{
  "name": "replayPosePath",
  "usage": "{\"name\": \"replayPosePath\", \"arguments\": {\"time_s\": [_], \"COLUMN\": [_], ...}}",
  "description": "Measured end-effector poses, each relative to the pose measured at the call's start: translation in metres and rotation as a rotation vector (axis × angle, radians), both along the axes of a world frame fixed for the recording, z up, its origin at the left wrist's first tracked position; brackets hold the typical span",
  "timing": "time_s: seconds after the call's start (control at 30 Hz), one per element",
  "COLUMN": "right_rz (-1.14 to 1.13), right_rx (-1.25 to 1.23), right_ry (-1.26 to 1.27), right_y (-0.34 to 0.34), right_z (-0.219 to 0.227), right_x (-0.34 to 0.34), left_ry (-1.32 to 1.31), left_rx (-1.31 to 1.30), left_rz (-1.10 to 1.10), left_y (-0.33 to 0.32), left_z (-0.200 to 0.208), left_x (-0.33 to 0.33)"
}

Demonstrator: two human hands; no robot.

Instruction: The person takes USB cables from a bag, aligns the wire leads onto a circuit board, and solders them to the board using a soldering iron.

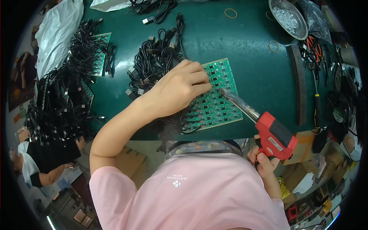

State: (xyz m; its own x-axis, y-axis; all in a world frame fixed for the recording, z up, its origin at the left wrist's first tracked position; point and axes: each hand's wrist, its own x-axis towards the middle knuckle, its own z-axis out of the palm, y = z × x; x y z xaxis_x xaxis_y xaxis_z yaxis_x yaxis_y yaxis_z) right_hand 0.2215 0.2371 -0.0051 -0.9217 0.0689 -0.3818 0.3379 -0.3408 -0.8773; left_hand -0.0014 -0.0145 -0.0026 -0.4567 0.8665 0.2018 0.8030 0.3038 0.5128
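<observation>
A green circuit board panel [226,76] lies near the table's front edge, with rows of small black parts and black wires along its left side. Over its upper left part is my left hand [188,86], its fingers pressed together close to the surface; whatever they pinch is hidden. My right hand [263,161] grips the handle of a red soldering gun [274,136]. The gun's metal tip reaches the middle of the board, just right of my left fingertips. Beyond my left hand, bundled black USB cables [153,57] run toward the board.
More black cables [57,107] are heaped on green boards at the left, beside a white plastic bag [59,34]. A metal bowl [287,17] of silvery bits stands far right. A dark bar [299,84] and a yellow-black screwdriver [317,107] lie at the right. Another person sits lower left.
</observation>
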Motion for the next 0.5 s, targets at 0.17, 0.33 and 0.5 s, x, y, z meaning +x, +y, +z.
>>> {"name": "replayPosePath", "arguments": {"time_s": [0.17,0.33,0.5], "right_rz": [-0.006,-0.007,-0.008], "right_rx": [0.012,0.014,-0.023], "right_ry": [-0.002,0.012,0.006], "right_y": [-0.0032,-0.0062,-0.0054], "right_z": [-0.0016,-0.0012,-0.0045], "right_x": [0.0017,-0.0028,-0.0008], "left_ry": [0.003,0.012,0.018], "left_rx": [0.038,0.048,0.036], "left_rz": [-0.023,-0.022,-0.027], "left_y": [-0.0011,0.0,-0.0009], "left_z": [-0.0024,-0.0027,-0.0017], "left_x": [0.0006,0.0019,0.0028]}}
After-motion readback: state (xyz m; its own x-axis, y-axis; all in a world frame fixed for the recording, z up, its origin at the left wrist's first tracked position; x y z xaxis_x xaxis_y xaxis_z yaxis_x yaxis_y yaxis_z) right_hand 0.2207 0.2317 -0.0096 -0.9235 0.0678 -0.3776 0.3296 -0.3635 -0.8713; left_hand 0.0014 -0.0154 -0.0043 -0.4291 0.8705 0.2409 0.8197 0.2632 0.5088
